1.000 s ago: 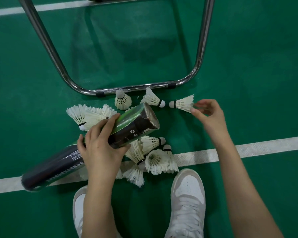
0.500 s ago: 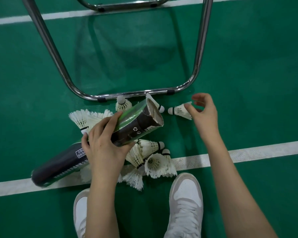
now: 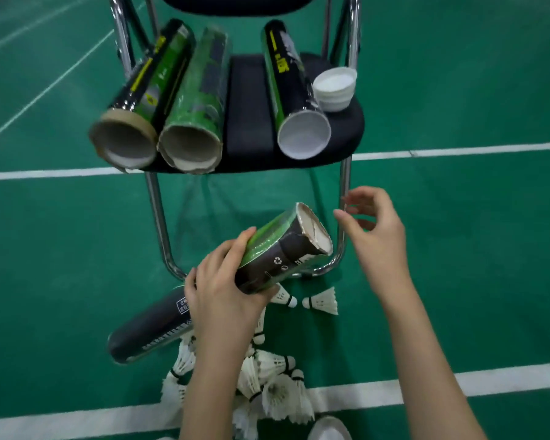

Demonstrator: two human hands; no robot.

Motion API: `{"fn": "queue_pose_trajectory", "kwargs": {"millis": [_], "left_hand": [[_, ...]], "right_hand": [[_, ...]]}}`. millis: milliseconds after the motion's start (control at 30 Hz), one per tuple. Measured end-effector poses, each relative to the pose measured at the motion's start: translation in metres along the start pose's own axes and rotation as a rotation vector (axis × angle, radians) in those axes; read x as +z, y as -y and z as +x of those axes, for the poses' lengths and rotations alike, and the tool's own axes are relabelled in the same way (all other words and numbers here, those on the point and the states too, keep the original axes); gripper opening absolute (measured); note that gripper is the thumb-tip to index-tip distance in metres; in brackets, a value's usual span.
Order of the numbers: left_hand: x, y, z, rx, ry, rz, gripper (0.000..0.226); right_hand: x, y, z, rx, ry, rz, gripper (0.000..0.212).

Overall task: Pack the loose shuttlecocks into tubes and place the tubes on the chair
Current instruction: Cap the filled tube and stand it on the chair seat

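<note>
the tube (image 3: 223,281) i'm filling lies slanted across my left hand (image 3: 226,296), whose fingers wrap its middle; its ragged open mouth points up and to the right, toward the chair's front leg, and its closed end hangs low on the left over the court floor (image 3: 61,265). my right hand (image 3: 372,230) is just beside that mouth, fingers loosely curled and spread, holding nothing that i can see. i can't tell how many shuttlecocks are inside.

i judge i'm mid-packing: the tube is not yet ready for the chair. two loose shuttlecocks (image 3: 321,301) lie under the tube's mouth end, cork to cork, and a bigger heap of shuttlecocks (image 3: 273,385) sits under my left forearm, on and around the white line (image 3: 505,381) near my shoe (image 3: 329,431).

on the chair seat (image 3: 248,122) three tubes lie already: two open tubes (image 3: 172,90) side by side on the left, a capped tube (image 3: 289,87) on the right, with a stack of white caps (image 3: 334,87) next to it.

the next move, as i see it, is for my right hand to drop to the nearest shuttlecock, pinch it by the feathers, and feed it cork first into the mouth, while the left keeps the tube tilted steady.
</note>
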State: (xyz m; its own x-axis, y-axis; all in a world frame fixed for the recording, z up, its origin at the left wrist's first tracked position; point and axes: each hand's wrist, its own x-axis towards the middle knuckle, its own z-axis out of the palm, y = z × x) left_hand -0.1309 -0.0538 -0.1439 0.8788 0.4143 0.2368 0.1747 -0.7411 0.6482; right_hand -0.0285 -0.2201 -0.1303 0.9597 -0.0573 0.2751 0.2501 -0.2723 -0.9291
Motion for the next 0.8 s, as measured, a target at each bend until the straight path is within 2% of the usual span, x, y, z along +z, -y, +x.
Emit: {"fn": "queue_pose_trajectory", "kwargs": {"millis": [167, 267, 400, 600, 800], "left_hand": [[-0.025, -0.034, 0.015, 0.065, -0.038, 0.001, 0.094], [-0.039, -0.049, 0.027, 0.086, -0.030, -0.058, 0.094], [-0.052, -0.058, 0.045, 0.060, -0.007, -0.149, 0.090], [-0.065, -0.063, 0.064, 0.066, -0.041, -0.192, 0.090], [-0.065, -0.061, 0.072, 0.047, -0.030, -0.233, 0.088]], "right_hand": [[-0.008, 0.050, 0.042, -0.112, -0.002, -0.012, 0.023], [-0.004, 0.069, 0.075, -0.157, 0.033, -0.102, 0.022], [0.002, 0.079, 0.117, -0.259, 0.023, -0.323, 0.026], [0.021, 0.067, 0.157, -0.252, 0.060, -0.566, 0.037], [0.028, 0.056, 0.169, -0.311, 0.030, -0.955, 0.027]]}}
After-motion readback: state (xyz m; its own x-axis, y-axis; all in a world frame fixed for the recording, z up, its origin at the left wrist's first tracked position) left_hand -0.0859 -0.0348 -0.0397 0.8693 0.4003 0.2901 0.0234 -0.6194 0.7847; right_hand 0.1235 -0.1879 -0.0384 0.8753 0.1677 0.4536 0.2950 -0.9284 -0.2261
